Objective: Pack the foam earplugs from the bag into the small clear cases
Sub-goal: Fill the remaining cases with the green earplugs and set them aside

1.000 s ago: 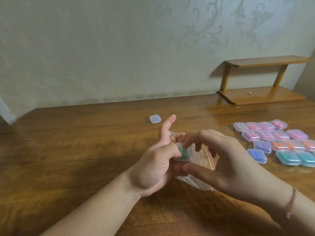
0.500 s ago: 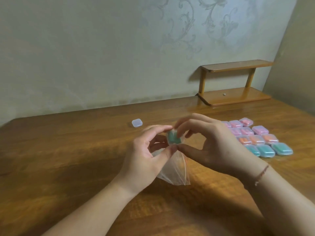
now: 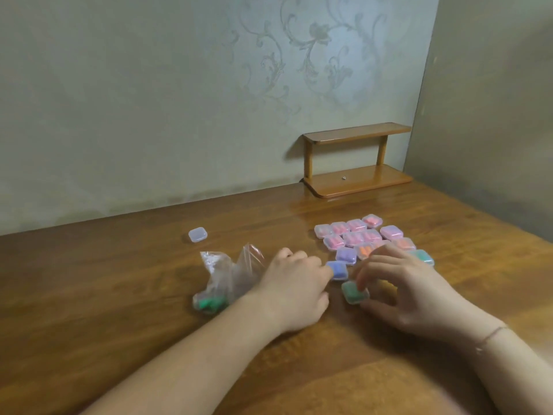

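Wooden table (image 3: 119, 295) with a glossy, grained brown surface, viewed from the head camera. The right hand (image 3: 404, 292) arches over a small square clear case with rounded corners holding green foam (image 3: 354, 292); its curled fingertips (image 3: 360, 280) touch the case top while the thumb lies just in front, the case resting on the table; motion blur leaves it unclear whether the case is actually pinched. The left hand (image 3: 294, 283) lies knuckles-up beside it, its fingers reaching to the edge of a case with blue-violet contents (image 3: 338, 269); whether they grasp it cannot be told. Left of this hand, a crumpled, transparent plastic zip bag (image 3: 227, 274) sits on the table, its mouth raised, with a few green foam earplugs (image 3: 209, 304) gathered in its lower corner. Behind the hands, filled cases (image 3: 356, 232) lie in close rows, lids shut, their contents pink, purple, orange and teal. One empty translucent case (image 3: 197, 234) sits apart toward the wall. A low two-tier shelf (image 3: 357, 160) of varnished wood stands at the table's far edge against wallpaper (image 3: 299, 55) embossed with pale floral scrolls. A thin bracelet (image 3: 493, 333) circles the right wrist.
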